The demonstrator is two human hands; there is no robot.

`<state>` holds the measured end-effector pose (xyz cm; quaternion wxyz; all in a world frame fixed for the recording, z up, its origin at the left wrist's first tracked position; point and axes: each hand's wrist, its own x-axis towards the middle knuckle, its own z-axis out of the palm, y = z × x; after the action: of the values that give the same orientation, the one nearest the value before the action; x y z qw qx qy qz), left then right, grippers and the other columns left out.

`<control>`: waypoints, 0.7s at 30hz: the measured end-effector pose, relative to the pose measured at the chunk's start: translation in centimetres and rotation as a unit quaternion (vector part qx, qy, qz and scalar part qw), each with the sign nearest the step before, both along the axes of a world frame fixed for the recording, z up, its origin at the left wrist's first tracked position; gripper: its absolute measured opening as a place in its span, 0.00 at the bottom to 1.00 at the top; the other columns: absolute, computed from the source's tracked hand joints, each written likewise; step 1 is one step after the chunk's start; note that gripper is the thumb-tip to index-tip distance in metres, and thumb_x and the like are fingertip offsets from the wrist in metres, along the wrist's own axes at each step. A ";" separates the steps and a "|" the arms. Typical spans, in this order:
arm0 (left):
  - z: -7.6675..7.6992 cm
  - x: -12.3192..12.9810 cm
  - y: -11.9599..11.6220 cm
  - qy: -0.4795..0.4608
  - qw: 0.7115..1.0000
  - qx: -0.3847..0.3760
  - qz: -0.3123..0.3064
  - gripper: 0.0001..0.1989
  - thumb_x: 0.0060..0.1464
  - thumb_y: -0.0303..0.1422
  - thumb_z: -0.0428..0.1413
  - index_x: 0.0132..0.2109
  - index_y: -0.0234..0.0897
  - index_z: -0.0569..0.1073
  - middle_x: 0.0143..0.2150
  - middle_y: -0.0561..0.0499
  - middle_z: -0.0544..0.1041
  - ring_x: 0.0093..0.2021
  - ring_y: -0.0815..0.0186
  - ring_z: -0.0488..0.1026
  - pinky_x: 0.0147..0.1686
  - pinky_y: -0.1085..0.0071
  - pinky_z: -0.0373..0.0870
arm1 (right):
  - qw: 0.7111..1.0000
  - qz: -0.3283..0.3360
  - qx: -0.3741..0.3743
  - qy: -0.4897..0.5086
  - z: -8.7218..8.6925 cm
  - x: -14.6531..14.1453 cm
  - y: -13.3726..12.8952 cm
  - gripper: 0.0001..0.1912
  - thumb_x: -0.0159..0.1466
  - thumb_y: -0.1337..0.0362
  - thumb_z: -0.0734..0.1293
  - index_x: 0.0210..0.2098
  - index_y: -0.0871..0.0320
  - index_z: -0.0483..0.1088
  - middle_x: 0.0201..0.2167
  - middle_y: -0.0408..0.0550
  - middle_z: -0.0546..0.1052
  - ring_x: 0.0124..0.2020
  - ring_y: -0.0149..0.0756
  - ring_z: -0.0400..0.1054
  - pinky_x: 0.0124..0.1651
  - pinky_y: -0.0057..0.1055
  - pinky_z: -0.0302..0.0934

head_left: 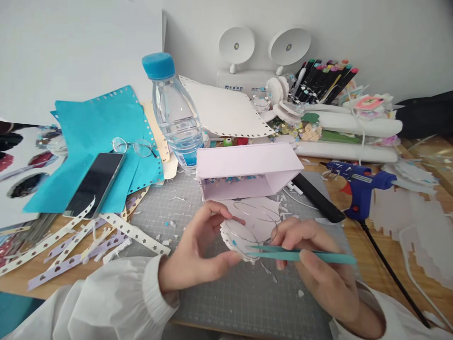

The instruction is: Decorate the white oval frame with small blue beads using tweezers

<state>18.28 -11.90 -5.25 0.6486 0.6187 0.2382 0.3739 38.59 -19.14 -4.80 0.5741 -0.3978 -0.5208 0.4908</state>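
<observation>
My left hand point(201, 250) pinches the edge of a small white scalloped paper disc point(238, 236) between thumb and fingers, above the grey cutting mat point(247, 302). In my right hand point(322, 264) are teal tweezers point(332, 257), their tips over the disc's lower right part. Thin wire loops point(260, 212) rise from around the disc toward my right fingers; where they end is hard to make out. Just behind the hands stands an open pale pink paper box point(247, 163) with small blue bits inside.
A water bottle point(177, 113) stands behind the box at the left. Glasses point(132, 147) and a phone point(95, 184) lie on blue paper point(95, 113). At the right are a black bar point(316, 198) and a blue glue gun point(363, 184) with its cable. Punched strips point(136, 234) lie left.
</observation>
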 end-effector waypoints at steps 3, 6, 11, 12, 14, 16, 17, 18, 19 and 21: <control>0.2 0.1 0.1 -0.018 0.999 -0.038 -0.019 0.21 0.51 0.38 0.61 0.48 0.41 0.61 0.45 0.44 0.71 0.44 0.59 0.73 0.41 0.63 0.72 | 1.000 -0.015 0.021 0.008 0.1 0.1 0.0 0.08 0.68 0.63 0.60 0.41 0.52 0.71 0.37 0.49 0.73 0.30 0.34 0.70 0.29 0.33 0.68; 0.0 0.1 0.1 -0.020 1.000 -0.011 0.001 0.23 0.49 0.35 0.63 0.48 0.42 0.62 0.47 0.44 0.69 0.49 0.57 0.71 0.46 0.60 0.71 | 0.997 -0.061 0.043 0.003 0.3 -0.3 -0.1 0.06 0.67 0.66 0.62 0.41 0.52 0.70 0.38 0.48 0.75 0.28 0.32 0.72 0.29 0.32 0.70; -0.6 0.2 0.0 -0.008 0.999 0.035 0.033 0.24 0.45 0.34 0.65 0.47 0.41 0.63 0.48 0.44 0.65 0.54 0.54 0.68 0.54 0.57 0.68 | 0.989 -0.131 0.065 -0.025 0.5 -1.1 -0.4 0.05 0.64 0.70 0.66 0.37 0.53 0.69 0.35 0.47 0.78 0.23 0.31 0.73 0.26 0.31 0.72; -0.6 0.2 0.0 -0.009 0.999 0.033 0.027 0.25 0.44 0.33 0.66 0.47 0.41 0.63 0.48 0.44 0.65 0.54 0.54 0.69 0.54 0.57 0.68 | 0.988 -0.131 0.072 -0.024 0.6 -1.2 -0.5 0.05 0.63 0.70 0.66 0.37 0.53 0.70 0.34 0.47 0.78 0.22 0.31 0.73 0.26 0.31 0.73; -0.6 0.3 -0.1 -0.018 0.999 0.025 0.017 0.25 0.44 0.32 0.66 0.47 0.41 0.64 0.48 0.45 0.65 0.54 0.54 0.69 0.55 0.56 0.67 | 0.988 -0.126 0.085 -0.018 0.6 -1.3 -0.5 0.06 0.63 0.71 0.67 0.37 0.53 0.70 0.32 0.46 0.78 0.20 0.30 0.72 0.26 0.32 0.74; -0.5 0.3 -0.1 -0.028 0.999 0.014 0.011 0.25 0.43 0.30 0.66 0.47 0.41 0.64 0.48 0.46 0.64 0.55 0.55 0.69 0.56 0.57 0.67 | 0.989 -0.113 0.092 -0.013 0.7 -1.4 -0.5 0.07 0.63 0.71 0.66 0.38 0.53 0.71 0.32 0.46 0.78 0.21 0.31 0.73 0.26 0.31 0.74; -0.5 0.3 -0.1 -0.033 0.999 0.009 0.010 0.26 0.43 0.29 0.66 0.47 0.41 0.64 0.48 0.46 0.64 0.55 0.55 0.69 0.56 0.57 0.67 | 0.990 -0.106 0.093 -0.012 0.7 -1.3 -0.5 0.08 0.64 0.72 0.65 0.38 0.53 0.71 0.33 0.46 0.78 0.23 0.33 0.74 0.26 0.31 0.75; -0.5 0.3 -0.1 -0.037 0.999 0.004 0.008 0.26 0.43 0.28 0.66 0.47 0.41 0.64 0.49 0.46 0.64 0.55 0.55 0.69 0.56 0.58 0.67 | 0.990 -0.103 0.093 -0.009 0.7 -1.3 -0.6 0.08 0.64 0.72 0.65 0.39 0.53 0.71 0.33 0.47 0.78 0.26 0.35 0.76 0.25 0.31 0.74; -0.4 0.3 0.0 -0.040 0.999 0.001 0.008 0.26 0.43 0.27 0.66 0.47 0.41 0.64 0.49 0.46 0.64 0.55 0.55 0.69 0.55 0.58 0.67 | 0.991 -0.103 0.091 -0.006 0.7 -1.3 -0.6 0.08 0.64 0.72 0.65 0.39 0.53 0.71 0.33 0.47 0.78 0.30 0.38 0.77 0.23 0.30 0.74; -0.3 0.3 0.0 -0.045 0.999 -0.002 0.008 0.26 0.42 0.26 0.66 0.47 0.40 0.64 0.48 0.46 0.64 0.55 0.55 0.69 0.55 0.59 0.67 | 0.991 -0.108 0.083 0.000 0.6 -1.4 -0.8 0.08 0.64 0.71 0.65 0.39 0.52 0.71 0.32 0.48 0.77 0.35 0.41 0.78 0.21 0.28 0.73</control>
<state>18.55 -11.92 -5.59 0.6570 0.5981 0.2139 0.4060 37.24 -19.94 -4.15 0.6549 -0.4027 -0.5140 0.3804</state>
